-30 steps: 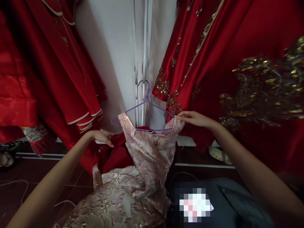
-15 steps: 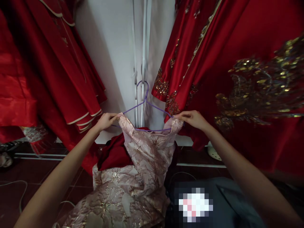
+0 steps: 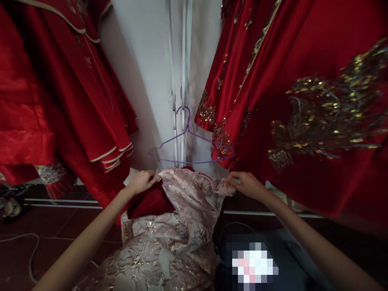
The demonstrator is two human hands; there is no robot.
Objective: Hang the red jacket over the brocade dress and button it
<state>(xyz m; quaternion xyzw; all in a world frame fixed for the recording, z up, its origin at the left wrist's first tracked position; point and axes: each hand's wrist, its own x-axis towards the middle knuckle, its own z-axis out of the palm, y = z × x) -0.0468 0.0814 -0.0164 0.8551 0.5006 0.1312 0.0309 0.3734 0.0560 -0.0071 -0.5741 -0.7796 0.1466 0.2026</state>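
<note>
A pale pink dress (image 3: 188, 202) with a gold floral pattern spreads below me, its skirt nearest the camera. My left hand (image 3: 143, 181) pinches the dress at its left shoulder, while my right hand (image 3: 246, 184) grips the other shoulder, where the cloth is bunched. Just above the neckline hangs a purple wire hanger (image 3: 189, 130), bare and apart from the dress. Its hook is on a white metal rack (image 3: 183, 72). Dark red cloth (image 3: 151, 202) shows beside the bodice.
Red garments with cream piping (image 3: 91, 101) hang at the left. On the right hang red gowns (image 3: 257, 68) with gold sequins. A thin cable (image 3: 34, 250) lies on the dark tiled floor (image 3: 60, 226), and shoes (image 3: 12, 206) sit at the far left. A blurred-out patch (image 3: 254, 264) is at the lower right.
The dress's shoulders have come off the purple hanger. Both hands have moved down toward me with the dress, leaving the hanger bare on the rack.
</note>
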